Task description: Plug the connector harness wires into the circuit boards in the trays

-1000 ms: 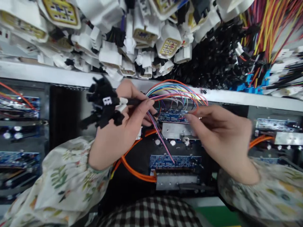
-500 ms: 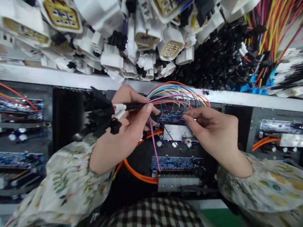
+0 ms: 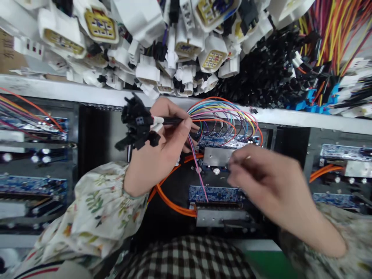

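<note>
My left hand (image 3: 164,151) is closed around a wire harness (image 3: 171,121), thumb and forefinger pinching its black sleeve. A cluster of black connectors (image 3: 139,126) hangs from the harness on the left, beside small white ones. From the pinch, coloured wires (image 3: 223,104) arch rightward to the upper blue circuit board (image 3: 213,138). Pink and blue wires (image 3: 198,170) droop toward the lower blue circuit board (image 3: 215,193). My right hand (image 3: 264,186), blurred by motion, is right of the metal plate (image 3: 217,157), fingers curled to the thumb; what they hold, if anything, I cannot make out.
White connectors (image 3: 148,69) and a heap of black connectors (image 3: 261,73) fill the shelf above. Its pale edge (image 3: 290,119) runs across behind my hands. Thick orange cables (image 3: 171,205) curve at the lower left of the boards. More boards stand left (image 3: 31,186) and right (image 3: 345,153).
My right hand has left the wire ends at the upper board and moved down and right. My left hand still grips the harness; the view has shifted slightly.
</note>
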